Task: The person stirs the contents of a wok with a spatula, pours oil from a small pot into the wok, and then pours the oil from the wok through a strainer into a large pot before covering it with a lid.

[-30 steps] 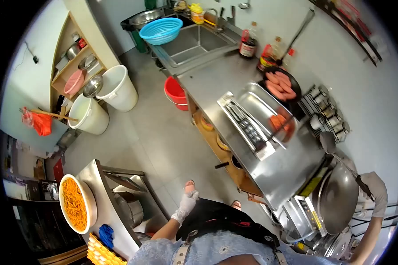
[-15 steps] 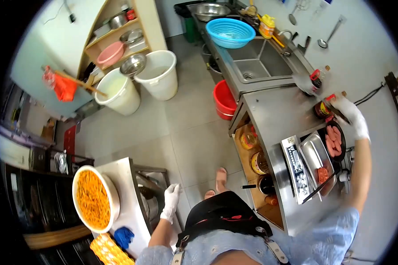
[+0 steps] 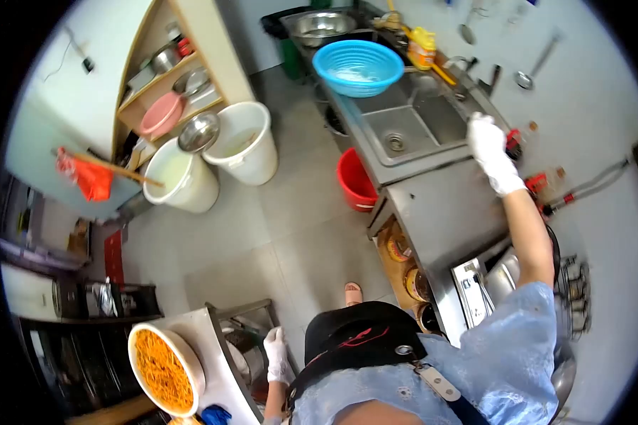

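Note:
My right hand (image 3: pixel 490 152), in a white glove, reaches over the steel counter (image 3: pixel 439 205) at the sink's near right corner. Its fingers look curled together, and whatever they may hold is too hidden to name. Just right of it stand a red-labelled bottle (image 3: pixel 515 142) and, nearer me, a second bottle (image 3: pixel 539 183). My left hand (image 3: pixel 276 355), also gloved, hangs low beside the side table with its fingers curled in and nothing seen in them. My right arm partly covers a metal tray (image 3: pixel 502 278) next to the control panel (image 3: pixel 471 289).
A blue basin (image 3: pixel 359 67) rests over the sink (image 3: pixel 397 134). Below stands a red bucket (image 3: pixel 356 183). White buckets (image 3: pixel 252 152) stand on the floor. At lower left, a bowl of orange shreds (image 3: pixel 164 368) sits on the side table (image 3: pixel 216 354).
My right hand has moved from the bottle beside the pan toward the sink corner. The view has shifted, and my right arm now hides the pan of sausages. My left hand remains low, fingers curled.

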Motion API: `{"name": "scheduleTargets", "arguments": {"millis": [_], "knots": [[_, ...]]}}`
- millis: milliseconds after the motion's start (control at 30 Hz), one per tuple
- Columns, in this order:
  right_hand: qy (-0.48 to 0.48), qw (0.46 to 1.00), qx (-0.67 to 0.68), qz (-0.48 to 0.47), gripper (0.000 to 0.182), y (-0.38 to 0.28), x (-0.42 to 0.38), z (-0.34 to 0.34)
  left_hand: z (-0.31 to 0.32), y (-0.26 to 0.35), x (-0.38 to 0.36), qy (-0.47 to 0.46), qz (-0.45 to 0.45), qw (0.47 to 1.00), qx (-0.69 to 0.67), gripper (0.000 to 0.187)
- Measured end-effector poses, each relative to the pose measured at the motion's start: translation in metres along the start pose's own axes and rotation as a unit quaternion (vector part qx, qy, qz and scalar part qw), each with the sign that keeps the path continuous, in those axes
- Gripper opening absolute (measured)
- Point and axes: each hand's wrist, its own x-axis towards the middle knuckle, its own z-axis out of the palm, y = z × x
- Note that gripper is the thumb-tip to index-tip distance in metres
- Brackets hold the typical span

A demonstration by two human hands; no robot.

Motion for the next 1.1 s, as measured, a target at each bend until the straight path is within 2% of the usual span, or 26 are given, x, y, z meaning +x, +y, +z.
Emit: {"name": "scheduleTargets", "arguments": {"millis": [33, 100, 167, 200, 267, 300, 367, 400, 433, 467, 500, 533, 567, 600, 633, 667, 700, 733, 767, 800, 833, 900, 967, 1033, 1100], "knots": [[0.036, 0.999, 0.001, -0.01, 0.012, 0.003, 0.004, -0.002, 0.004, -0.014, 0.019, 0.006, 0.038, 0.999, 0.02, 0.02], [-0.031, 0.999, -0.01, 0.031, 0.016, 0.002, 0.008, -0.035, 0.015, 0.01, 0.027, -0.028, 0.023, 0.999, 0.038, 0.022], [0.007, 0.998, 0.049, 0.045, 0.018, 0.002, 0.0, -0.044, 0.025, 0.015, 0.043, -0.028, 0.062, 0.995, 0.067, 0.022], [0.018, 0.993, 0.084, 0.082, 0.019, -0.007, -0.007, -0.041, 0.029, 0.029, 0.047, -0.045, 0.05, 0.994, 0.083, 0.023], [0.051, 0.986, 0.105, 0.118, 0.023, -0.029, -0.028, -0.009, 0.034, 0.039, 0.062, -0.056, 0.056, 0.983, 0.167, 0.026], [0.074, 0.986, 0.088, 0.119, 0.026, -0.042, -0.044, 0.028, 0.042, 0.078, 0.05, -0.063, 0.019, 0.99, 0.127, 0.029], [-0.204, 0.962, 0.097, 0.151, 0.033, -0.065, -0.064, 0.077, 0.044, 0.074, 0.074, -0.103, 0.027, 0.978, 0.181, 0.031], [-0.229, 0.954, 0.133, 0.139, 0.031, -0.069, -0.073, 0.095, 0.044, 0.088, 0.079, -0.096, 0.028, 0.979, 0.178, 0.031], [-0.254, 0.944, 0.167, 0.128, 0.029, -0.072, -0.083, 0.111, 0.044, 0.107, 0.081, -0.115, 0.072, 0.962, 0.238, 0.032], [-0.216, 0.927, 0.239, 0.192, 0.027, -0.077, -0.09, 0.123, 0.045, 0.12, 0.086, -0.137, 0.118, 0.938, 0.297, 0.033], [-0.176, 0.899, 0.306, 0.258, 0.028, -0.08, -0.096, 0.138, 0.045, 0.127, 0.094, -0.138, 0.122, 0.937, 0.297, 0.033], [-0.201, 0.797, 0.465, 0.328, 0.031, -0.07, -0.101, 0.173, 0.045, 0.134, 0.104, -0.145, 0.135, 0.932, 0.305, 0.033], [-0.349, 0.547, 0.64, 0.413, 0.033, -0.053, -0.096, 0.139, 0.045, 0.141, 0.117, -0.16, 0.151, 0.922, 0.317, 0.034], [-0.34, 0.383, 0.709, 0.484, 0.03, -0.059, -0.093, 0.091, 0.046, 0.14, 0.131, -0.165, 0.179, 0.912, 0.331, 0.032], [-0.331, 0.297, 0.743, 0.5, 0.03, -0.057, -0.101, 0.066, 0.05, 0.143, 0.143, -0.204, 0.199, 0.893, 0.349, 0.032], [-0.318, 0.255, 0.774, 0.484, 0.027, -0.055, -0.114, 0.039, 0.058, 0.146, 0.156, -0.211, 0.164, 0.911, 0.314, 0.031], [-0.304, 0.307, 0.786, 0.442, 0.025, -0.054, -0.129, 0.004, 0.067, 0.149, 0.169, -0.226, 0.127, 0.922, 0.286, 0.031], [-0.266, 0.395, 0.733, 0.485, 0.022, -0.063, -0.134, -0.055, 0.075, 0.146, 0.182, -0.257, 0.122, 0.924, 0.256, 0.03], [-0.241, 0.379, 0.752, 0.483, 0.024, -0.056, -0.154, -0.08, 0.084, 0.143, 0.197, -0.294, 0.11, 0.921, 0.231, 0.03], [-0.255, 0.296, 0.791, 0.471, 0.025, -0.037, -0.188, -0.092, 0.095, 0.148, 0.196, -0.333, 0.101, 0.911, 0.222, 0.03], [-0.232, 0.341, 0.779, 0.473, 0.024, -0.029, -0.212, -0.126, 0.106, 0.155, 0.192, -0.37, 0.086, 0.899, 0.216, 0.03], [-0.174, 0.234, 0.817, 0.497, 0.024, -0.004, -0.26, -0.195, 0.135, 0.162, 0.188, -0.438, 0.08, 0.852, 0.276, 0.027], [-0.112, 0.417, 0.722, 0.541, 0.023, 0.021, -0.33, -0.219, 0.167, 0.162, 0.172, -0.477, 0.095, 0.816, 0.313, 0.025], [-0.073, 0.359, 0.753, 0.547, 0.025, 0.036, -0.373, -0.264, 0.191, 0.159, 0.172, -0.524, 0.11, 0.768, 0.352, 0.024], [-0.037, 0.398, 0.686, 0.608, 0.035, 0.054, -0.421, -0.311, 0.214, 0.15, 0.155, -0.544, 0.119, 0.739, 0.379, 0.023]]}}
